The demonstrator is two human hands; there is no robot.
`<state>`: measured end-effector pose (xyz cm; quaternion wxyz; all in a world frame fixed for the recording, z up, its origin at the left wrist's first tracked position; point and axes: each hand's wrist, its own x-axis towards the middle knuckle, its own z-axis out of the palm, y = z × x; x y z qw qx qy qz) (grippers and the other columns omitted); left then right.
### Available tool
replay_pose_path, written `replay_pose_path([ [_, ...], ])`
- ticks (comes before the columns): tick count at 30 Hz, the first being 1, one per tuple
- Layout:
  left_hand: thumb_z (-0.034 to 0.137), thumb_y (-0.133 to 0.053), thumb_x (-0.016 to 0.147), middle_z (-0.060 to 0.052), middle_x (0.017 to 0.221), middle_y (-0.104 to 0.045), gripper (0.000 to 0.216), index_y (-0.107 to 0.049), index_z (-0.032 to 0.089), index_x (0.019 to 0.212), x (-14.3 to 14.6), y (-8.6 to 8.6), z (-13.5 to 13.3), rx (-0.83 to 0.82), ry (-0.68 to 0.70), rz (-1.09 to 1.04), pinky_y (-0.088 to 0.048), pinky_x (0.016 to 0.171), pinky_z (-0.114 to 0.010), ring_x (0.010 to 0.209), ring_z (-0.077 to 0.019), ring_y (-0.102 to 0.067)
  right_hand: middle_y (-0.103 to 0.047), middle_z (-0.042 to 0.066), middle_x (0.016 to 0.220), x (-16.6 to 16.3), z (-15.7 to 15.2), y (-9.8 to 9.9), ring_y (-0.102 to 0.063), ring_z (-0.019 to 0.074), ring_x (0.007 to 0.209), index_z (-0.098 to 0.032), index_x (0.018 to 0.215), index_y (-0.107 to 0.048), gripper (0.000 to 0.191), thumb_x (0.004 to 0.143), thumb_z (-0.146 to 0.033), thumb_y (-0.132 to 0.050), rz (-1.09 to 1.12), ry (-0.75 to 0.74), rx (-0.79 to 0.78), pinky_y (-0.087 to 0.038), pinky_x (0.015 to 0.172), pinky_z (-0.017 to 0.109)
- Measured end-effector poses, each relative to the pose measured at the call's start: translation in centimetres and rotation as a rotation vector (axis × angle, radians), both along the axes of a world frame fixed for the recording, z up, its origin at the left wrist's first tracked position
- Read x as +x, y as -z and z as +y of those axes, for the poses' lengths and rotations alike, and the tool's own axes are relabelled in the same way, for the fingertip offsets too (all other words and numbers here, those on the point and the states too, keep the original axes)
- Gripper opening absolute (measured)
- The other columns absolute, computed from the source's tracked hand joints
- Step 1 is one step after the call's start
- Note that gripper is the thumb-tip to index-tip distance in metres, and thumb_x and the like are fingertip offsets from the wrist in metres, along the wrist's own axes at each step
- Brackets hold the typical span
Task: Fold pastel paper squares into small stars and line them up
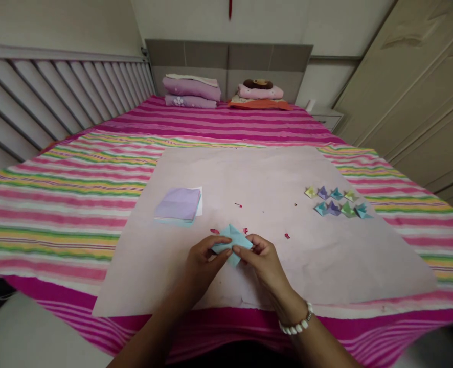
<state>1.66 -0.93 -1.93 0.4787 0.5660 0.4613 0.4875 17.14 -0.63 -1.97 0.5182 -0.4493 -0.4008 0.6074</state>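
Note:
Between my two hands is a light blue folded origami paper [231,236], held just above the white sheet, one corner pointing away from me and another toward me. My left hand [204,260] pinches its left side, thumb on top near the middle. On the right side, my right hand [263,258] grips it with the thumb pressed close to the other thumb; the fingers beneath are partly hidden. A stack of square papers [178,204], lilac on top, lies to the left. Several small folded paper pieces [334,208] in yellow, purple, blue and green stand in two rows at the right.
The large white sheet [272,174] covers part of a striped bed [69,204]. Small red scraps [287,235] and a thin red-tipped bit [238,205] lie on it. Folded bedding [191,92] is piled by the headboard [203,53]. A slatted rail [58,97] runs along the left.

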Motion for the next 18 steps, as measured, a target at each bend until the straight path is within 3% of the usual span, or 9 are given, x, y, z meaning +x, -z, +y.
replay_pose_path([
  [3, 0.028, -0.076, 0.068, 0.0, 0.069, -0.066, 0.021, -0.07, 0.018, 0.085, -0.1, 0.2, 0.1, -0.089, -0.03, -0.092, -0.045, 0.053, -0.022, 0.059, -0.0114, -0.057, -0.05, -0.006, 0.047, -0.1, 0.0, 0.1, -0.041, 0.0079, 0.045, -0.018, 0.056, -0.054, 0.033, 0.06, -0.037, -0.081, -0.018, 0.022, -0.017, -0.029, 0.045, 0.021],
  [7, 0.029, -0.077, 0.067, 0.0, 0.066, -0.066, 0.016, -0.07, 0.018, 0.075, -0.4, 0.0, 0.3, -0.087, -0.035, -0.104, -0.045, 0.052, -0.022, 0.056, -0.0107, -0.056, -0.053, -0.004, 0.05, -0.1, -0.2, 0.0, -0.044, 0.0089, 0.048, -0.017, 0.059, -0.058, 0.027, 0.064, -0.034, -0.079, 0.019, 0.021, -0.034, -0.033, 0.049, 0.022],
  [15, 0.028, -0.065, 0.082, -0.007, 0.088, -0.067, 0.014, -0.076, 0.021, 0.088, -1.1, -1.1, 0.5, 0.12, 0.165, 0.044, -0.049, 0.075, -0.03, 0.085, -0.0181, -0.061, -0.046, -0.008, 0.047, 0.1, -0.2, -0.5, -0.035, 0.0057, 0.042, -0.018, 0.059, -0.055, 0.029, 0.061, -0.031, -0.08, 0.047, 0.065, -0.045, -0.025, 0.042, 0.019],
  [18, 0.027, -0.064, 0.083, -0.006, 0.094, -0.067, 0.019, -0.075, 0.024, 0.097, -1.1, -1.3, 0.4, 0.128, 0.185, 0.093, -0.048, 0.078, -0.032, 0.09, -0.0189, -0.06, -0.051, -0.007, 0.053, 0.1, -0.3, -0.5, -0.035, 0.005, 0.042, -0.018, 0.069, -0.058, 0.027, 0.06, -0.029, -0.081, 0.062, 0.068, -0.016, -0.025, 0.04, 0.019],
])
